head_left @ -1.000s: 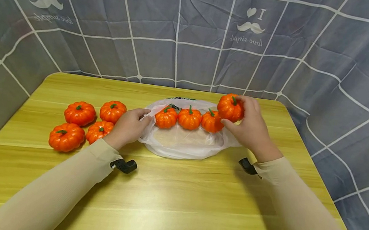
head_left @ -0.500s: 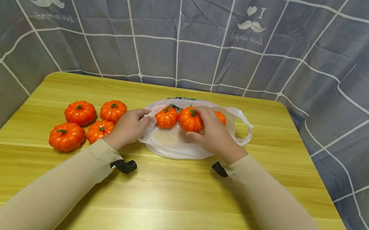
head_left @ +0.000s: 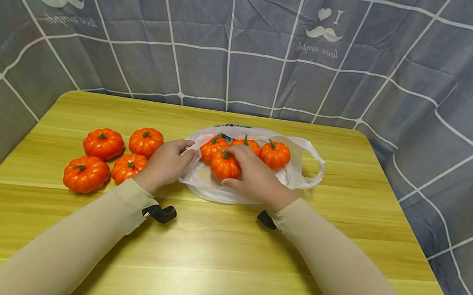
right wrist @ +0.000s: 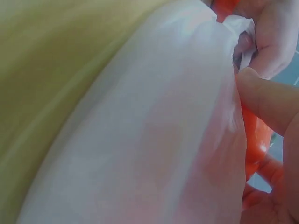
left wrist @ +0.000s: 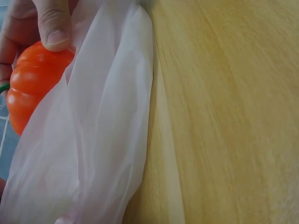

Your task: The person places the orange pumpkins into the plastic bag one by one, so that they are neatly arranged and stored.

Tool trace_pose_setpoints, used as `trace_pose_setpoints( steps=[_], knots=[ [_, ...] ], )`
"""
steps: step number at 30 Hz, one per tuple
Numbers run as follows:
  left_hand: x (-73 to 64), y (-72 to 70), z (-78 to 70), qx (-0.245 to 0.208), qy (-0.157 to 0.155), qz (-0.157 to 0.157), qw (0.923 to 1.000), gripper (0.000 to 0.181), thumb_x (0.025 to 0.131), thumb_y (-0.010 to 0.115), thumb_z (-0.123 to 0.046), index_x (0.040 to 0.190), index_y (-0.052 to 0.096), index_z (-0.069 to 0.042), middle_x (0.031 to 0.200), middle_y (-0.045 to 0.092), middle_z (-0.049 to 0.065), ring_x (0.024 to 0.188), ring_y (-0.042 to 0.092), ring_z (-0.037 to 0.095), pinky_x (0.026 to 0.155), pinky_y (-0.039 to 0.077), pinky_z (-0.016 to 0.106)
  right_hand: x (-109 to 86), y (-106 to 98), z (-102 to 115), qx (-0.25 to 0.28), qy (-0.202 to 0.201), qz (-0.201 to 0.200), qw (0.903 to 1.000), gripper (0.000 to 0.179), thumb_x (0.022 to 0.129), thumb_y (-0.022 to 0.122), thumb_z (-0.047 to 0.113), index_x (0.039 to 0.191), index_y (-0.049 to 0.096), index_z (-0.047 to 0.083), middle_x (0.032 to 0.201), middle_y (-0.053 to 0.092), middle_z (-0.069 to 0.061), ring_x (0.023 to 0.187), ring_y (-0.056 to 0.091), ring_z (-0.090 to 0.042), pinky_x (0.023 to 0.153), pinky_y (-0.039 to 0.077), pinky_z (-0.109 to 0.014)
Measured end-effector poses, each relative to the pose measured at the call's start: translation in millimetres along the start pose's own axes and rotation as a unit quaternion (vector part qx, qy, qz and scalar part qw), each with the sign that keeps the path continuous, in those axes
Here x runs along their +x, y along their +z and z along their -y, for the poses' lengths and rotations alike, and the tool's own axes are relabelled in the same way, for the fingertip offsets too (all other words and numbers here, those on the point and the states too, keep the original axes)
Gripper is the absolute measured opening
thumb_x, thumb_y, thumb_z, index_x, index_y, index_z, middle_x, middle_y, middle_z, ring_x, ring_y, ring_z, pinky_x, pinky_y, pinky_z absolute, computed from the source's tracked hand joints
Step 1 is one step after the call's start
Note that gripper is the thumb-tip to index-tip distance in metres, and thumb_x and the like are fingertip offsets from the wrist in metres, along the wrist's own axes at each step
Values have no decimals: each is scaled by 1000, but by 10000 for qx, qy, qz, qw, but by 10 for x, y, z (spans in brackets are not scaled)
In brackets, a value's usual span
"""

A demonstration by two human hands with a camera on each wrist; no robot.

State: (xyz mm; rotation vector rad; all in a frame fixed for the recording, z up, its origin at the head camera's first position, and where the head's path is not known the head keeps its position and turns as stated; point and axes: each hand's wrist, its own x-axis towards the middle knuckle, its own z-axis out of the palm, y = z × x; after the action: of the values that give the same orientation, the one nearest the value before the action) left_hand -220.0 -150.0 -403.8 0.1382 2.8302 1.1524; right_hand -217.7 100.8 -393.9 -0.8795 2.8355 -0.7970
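Observation:
In the head view, my left hand pinches the left rim of a white plastic bag, which lies with its mouth spread. My right hand grips a small orange toy pumpkin by its right side, over the front part of the mouth. Behind it, a row of three more pumpkins sits in the bag: a left one, a partly covered middle one and a right one. The right wrist view shows my thumb against the held pumpkin, beside the bag wall.
Several loose pumpkins stand on the wooden table left of the bag, close to my left wrist. A bag handle loop sticks out to the right. A grey checked curtain hangs behind and along the sides.
My right hand has carried its pumpkin from the bag's right side leftward and nearer, over the mouth. The right handle loop has come into view. My left hand has stayed on the rim.

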Motion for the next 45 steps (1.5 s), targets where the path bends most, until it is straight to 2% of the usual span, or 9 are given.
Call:
trace_pose_setpoints(
  steps=[10,21,33,38,45],
  knots=[
    [-14,-2,1,-20,23,31,10000,54,109,47,-33,153,53,-4,151,59,21,126,61,37,112,50,53,-19,52,43,-125,-97,199,9997,71,90,85,28,149,49,14,152,52,-8,142,53,-27,123,41,-45],
    [-23,3,-10,-12,-32,83,10000,54,109,48,-33,154,52,-4,152,58,21,135,58,40,116,47,55,-11,97,23,-403,-129,485,9979,70,91,84,32,149,50,14,150,54,-6,141,54,-27,123,42,-45],
    [-21,28,13,-34,-17,103,9999,53,110,50,-33,154,52,-4,154,56,22,131,59,38,114,49,54,-17,135,-6,-324,-64,625,9975,69,93,82,30,151,48,13,151,53,-7,143,52,-28,125,38,-43],
    [-25,28,10,-42,-8,106,9999,53,110,50,-33,154,52,-4,153,56,22,124,60,36,107,53,51,-17,142,-18,-315,-53,641,9974,70,93,81,31,152,48,13,152,52,-7,144,51,-27,126,37,-42],
    [-24,32,6,-34,5,89,10000,53,110,50,-32,154,52,-4,153,57,22,125,60,36,111,51,52,-29,129,-5,-213,10,660,9976,70,93,81,30,152,47,13,154,50,-8,144,51,-27,125,38,-42]
  ],
)
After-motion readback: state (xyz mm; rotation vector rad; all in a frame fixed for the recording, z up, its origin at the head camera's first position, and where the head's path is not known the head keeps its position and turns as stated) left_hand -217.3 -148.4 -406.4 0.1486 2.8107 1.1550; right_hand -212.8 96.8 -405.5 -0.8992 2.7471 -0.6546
